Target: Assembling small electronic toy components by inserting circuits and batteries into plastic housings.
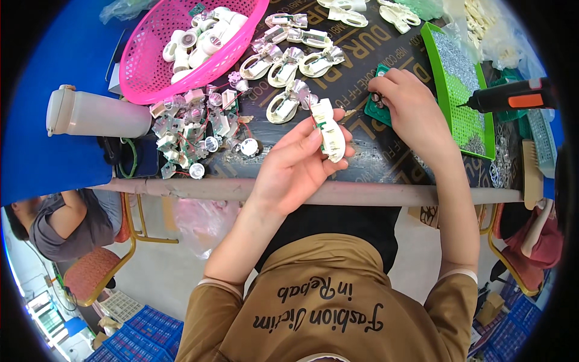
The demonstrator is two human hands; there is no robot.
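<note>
Dark tabletop (pixel 371 166), head view: left hand (pixel 292 158) pinching white casing (pixel 330 134), long axis running near-far; casing lies left and near of right hand (pixel 413 102), fingertips bunched at green tray (pixel 375 114), catch there can't be told.

- Left hand (pixel 297 158): palm turned up, fingers curled, thumb laid toward them.
- Right hand (pixel 415 108): back uppermost, fingers bent, fingertips close to the thumb.
- Left forearm (pixel 244 241), right forearm (pixel 461 220): bare, slanting inward.
</note>
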